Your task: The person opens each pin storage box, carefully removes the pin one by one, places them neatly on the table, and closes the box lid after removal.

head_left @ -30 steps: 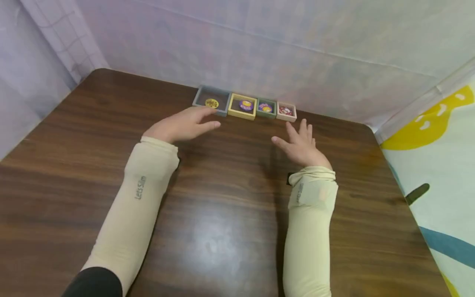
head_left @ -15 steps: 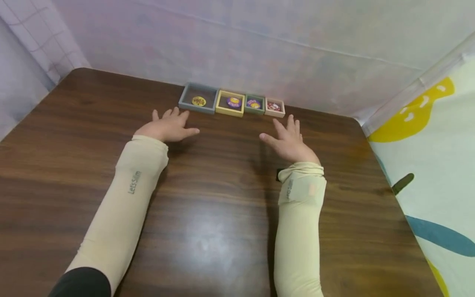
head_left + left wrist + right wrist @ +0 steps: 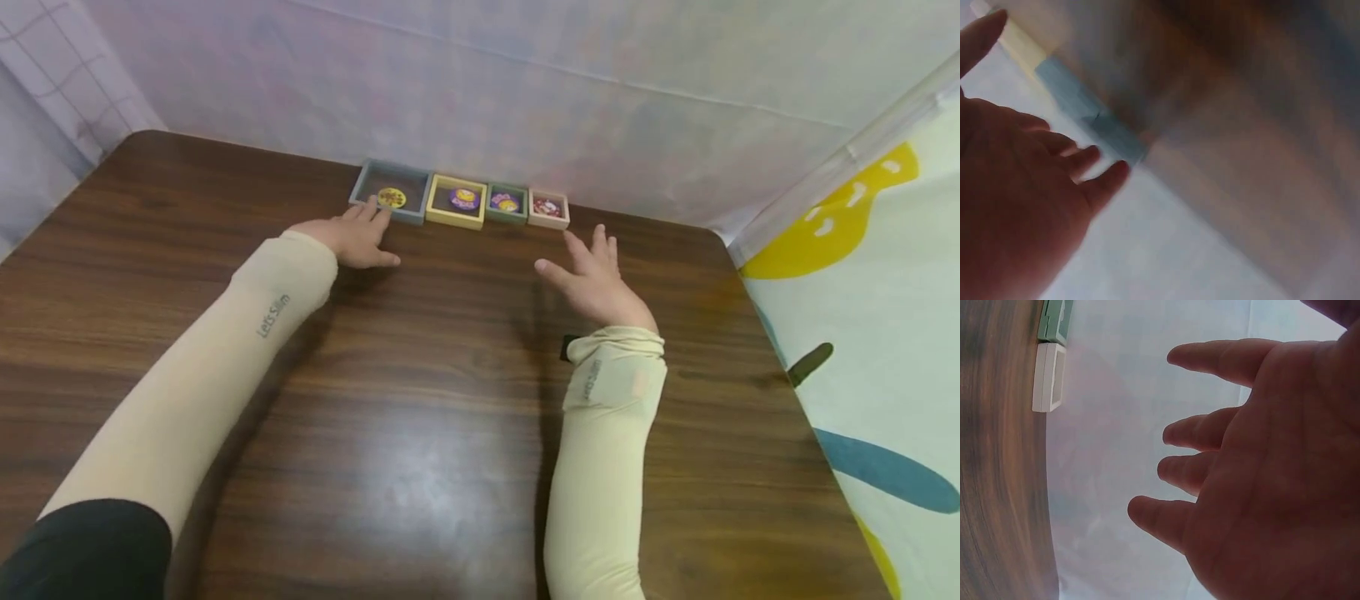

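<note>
- The left hand (image 3: 362, 237) has its fingers spread; the fingertips are at the front edge of the blue-grey box (image 3: 407, 218), but whether they touch, I cannot tell.
- In this box lies a round yellow disc (image 3: 392, 197).
- To its right, along the far edge of the wooden bench (image 3: 420, 358), follow the yellow box (image 3: 454, 221), the green box (image 3: 506, 217) and the pale pink box (image 3: 548, 222).
- The right hand (image 3: 597, 287), fingers also spread, is nearest to the pale pink box.
</note>
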